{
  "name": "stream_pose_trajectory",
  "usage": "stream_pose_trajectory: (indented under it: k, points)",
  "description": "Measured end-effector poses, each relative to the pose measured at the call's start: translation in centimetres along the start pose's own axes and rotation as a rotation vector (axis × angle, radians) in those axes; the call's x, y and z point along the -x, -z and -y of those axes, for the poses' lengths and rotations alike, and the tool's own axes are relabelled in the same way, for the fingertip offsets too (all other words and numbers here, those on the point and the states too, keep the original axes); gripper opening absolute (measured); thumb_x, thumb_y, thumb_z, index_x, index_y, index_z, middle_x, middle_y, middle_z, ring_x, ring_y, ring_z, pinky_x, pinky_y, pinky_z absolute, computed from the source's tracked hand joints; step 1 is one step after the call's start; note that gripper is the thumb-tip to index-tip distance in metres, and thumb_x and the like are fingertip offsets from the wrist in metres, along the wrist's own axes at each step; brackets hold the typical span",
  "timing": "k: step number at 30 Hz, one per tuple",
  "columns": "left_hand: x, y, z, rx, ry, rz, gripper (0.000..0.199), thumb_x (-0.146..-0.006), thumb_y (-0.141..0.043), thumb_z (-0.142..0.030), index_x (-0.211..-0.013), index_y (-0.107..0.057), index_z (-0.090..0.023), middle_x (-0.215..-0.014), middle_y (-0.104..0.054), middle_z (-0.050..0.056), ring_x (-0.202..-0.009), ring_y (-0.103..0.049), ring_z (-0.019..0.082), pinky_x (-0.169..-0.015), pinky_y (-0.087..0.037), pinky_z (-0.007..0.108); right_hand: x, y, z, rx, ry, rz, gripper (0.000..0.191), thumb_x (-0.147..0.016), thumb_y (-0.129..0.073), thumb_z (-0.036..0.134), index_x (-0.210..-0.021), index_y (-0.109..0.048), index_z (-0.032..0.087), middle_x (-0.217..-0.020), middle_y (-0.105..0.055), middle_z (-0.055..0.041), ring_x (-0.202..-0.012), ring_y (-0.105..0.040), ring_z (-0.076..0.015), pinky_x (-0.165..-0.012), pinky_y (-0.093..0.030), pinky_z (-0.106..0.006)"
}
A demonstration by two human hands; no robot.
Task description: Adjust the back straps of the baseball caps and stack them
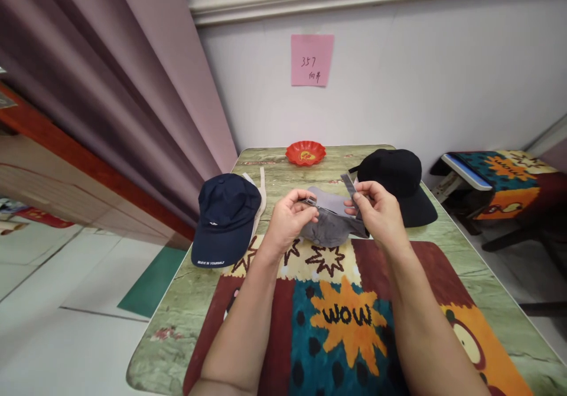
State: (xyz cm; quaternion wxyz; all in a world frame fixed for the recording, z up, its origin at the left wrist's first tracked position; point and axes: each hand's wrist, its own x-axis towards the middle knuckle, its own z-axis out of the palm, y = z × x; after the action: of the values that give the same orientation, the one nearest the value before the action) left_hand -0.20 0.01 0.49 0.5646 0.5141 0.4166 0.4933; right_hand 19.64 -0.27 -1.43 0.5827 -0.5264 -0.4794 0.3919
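Mauve curtain folds (146, 59) hang at the far left, beside a green, wood-patterned tabletop (168, 319). On its left side sits a navy fabric cap (228, 207) with white lettering on the brim, a pale strap (262, 192) rising behind it. Next, the left hand (290, 216) pinches a small metal buckle (311, 201) on a soft grey fabric cap (330, 227). That cap is between both hands, above the far edge of a multicoloured "WOW" mat (349, 349); beyond it rests a red scalloped dish (305, 155). The right hand (378, 210) grips a flat grey strap end (348, 186) between thumb and fingers, apart from the buckle. Just beyond that hand lies a black fabric cap (394, 174), brim pointing right.
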Motion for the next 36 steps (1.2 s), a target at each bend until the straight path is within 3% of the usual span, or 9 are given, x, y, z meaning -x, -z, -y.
stream_pose_trajectory:
  k: [5, 9, 12, 17, 20, 25, 30, 36]
  points:
    - [-0.1, 0.0, 0.2, -0.055, -0.019, -0.024, 0.027, -0.074, -0.079, -0.034, -0.088, -0.067, -0.014, -0.058, -0.065, -0.001, -0.047, -0.057, 0.009, -0.049, -0.044, 0.020, 0.1, -0.3, 1.0, -0.199, -0.112, 0.040, 0.036, -0.079, -0.074, 0.046, -0.094, -0.050, 0.024, -0.081, -0.069, -0.0011, -0.065, -0.068, -0.0157, -0.052, -0.054, -0.024]
    - [0.2, 0.3, -0.2, -0.091, -0.034, 0.005, 0.029, -0.081, -0.074, -0.037, -0.095, -0.073, -0.012, -0.052, -0.060, -0.002, -0.041, -0.049, 0.007, -0.042, -0.038, 0.019, 0.3, 0.0, 2.2, -0.364, -0.116, 0.092, 0.031, -0.079, -0.077, 0.042, -0.091, -0.058, 0.022, -0.081, -0.070, -0.0011, -0.061, -0.058, -0.0101, -0.050, -0.046, -0.020]
    - [0.3, 0.3, -0.5, -0.053, -0.037, 0.044, 0.031, -0.081, -0.073, -0.036, -0.103, -0.071, -0.014, -0.063, -0.064, -0.002, -0.044, -0.052, 0.007, -0.041, -0.037, 0.018, 0.3, 0.3, 2.4, -0.434, -0.147, 0.132, 0.029, -0.079, -0.080, 0.043, -0.093, -0.067, 0.022, -0.080, -0.067, 0.0003, -0.060, -0.054, -0.0084, -0.051, -0.044, -0.019]
    - [0.3, -0.2, -0.2, 0.032, -0.018, 0.029, 0.030, -0.079, -0.075, -0.035, -0.097, -0.059, -0.018, -0.073, -0.066, -0.003, -0.044, -0.054, 0.006, -0.038, -0.035, 0.017, 0.5, -0.5, 1.8, -0.276, -0.069, 0.141, 0.035, -0.076, -0.084, 0.040, -0.105, -0.074, 0.023, -0.081, -0.071, -0.0005, -0.069, -0.061, -0.0112, -0.065, -0.051, -0.022]
    - [0.3, -0.4, -0.1, 0.023, -0.029, 0.023, 0.026, -0.080, -0.073, -0.034, -0.094, -0.058, -0.018, -0.071, -0.064, -0.004, -0.043, -0.052, 0.005, -0.038, -0.034, 0.016, 0.9, -1.5, 1.9, -0.166, -0.007, 0.179, 0.034, -0.074, -0.083, 0.043, -0.099, -0.075, 0.021, -0.084, -0.074, -0.0027, -0.077, -0.067, -0.0155, -0.074, -0.054, -0.028]
    - [0.4, -0.8, -0.2, -0.017, -0.019, 0.070, 0.024, -0.080, -0.073, -0.034, -0.091, -0.059, -0.018, -0.064, -0.059, -0.006, -0.042, -0.049, 0.005, -0.037, -0.031, 0.017, 1.5, -2.1, 2.3, -0.017, 0.003, 0.254, 0.035, -0.076, -0.079, 0.052, -0.082, -0.073, 0.018, -0.076, -0.073, -0.0045, -0.069, -0.064, -0.0166, -0.066, -0.052, -0.029]
    - [0.4, -1.1, -0.1, -0.064, -0.059, 0.027, 0.021, -0.080, -0.072, -0.033, -0.089, -0.061, -0.018, -0.067, -0.061, -0.004, -0.045, -0.051, 0.006, -0.042, -0.036, 0.017, 1.7, -2.0, 2.4, -0.006, -0.039, 0.286, 0.040, -0.071, -0.081, 0.055, -0.081, -0.072, 0.017, -0.071, -0.069, -0.0032, -0.063, -0.059, -0.0145, -0.060, -0.047, -0.027]
    - [0.5, -1.2, 0.3, -0.265, -0.149, 0.063, 0.024, -0.079, -0.075, -0.030, -0.097, -0.065, -0.019, -0.063, -0.060, -0.005, -0.050, -0.055, 0.009, -0.050, -0.040, 0.019, 1.7, -2.3, 2.6, 0.020, -0.092, 0.228, 0.034, -0.072, -0.078, 0.049, -0.067, -0.063, 0.017, -0.060, -0.057, 0.0012, -0.055, -0.046, -0.0108, -0.052, -0.036, -0.024]
